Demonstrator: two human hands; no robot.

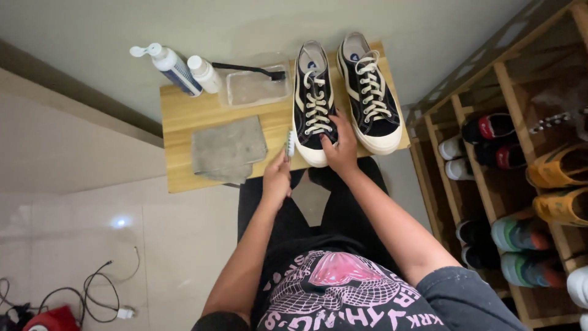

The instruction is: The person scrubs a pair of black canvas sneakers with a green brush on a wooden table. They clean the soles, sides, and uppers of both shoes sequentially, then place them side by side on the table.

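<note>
**Brush meets sneaker toe**

The left hand [277, 179] grips a small brush [290, 144], its long axis upright beside the left sneaker [312, 104]. That sneaker lies lengthwise on the tabletop [184, 113], toe toward the person. The right hand [340, 147] clasps its toe.

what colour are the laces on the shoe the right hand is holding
Cream or off-white laces on the dark left shoe, clearest in the head view, the only one.
</note>
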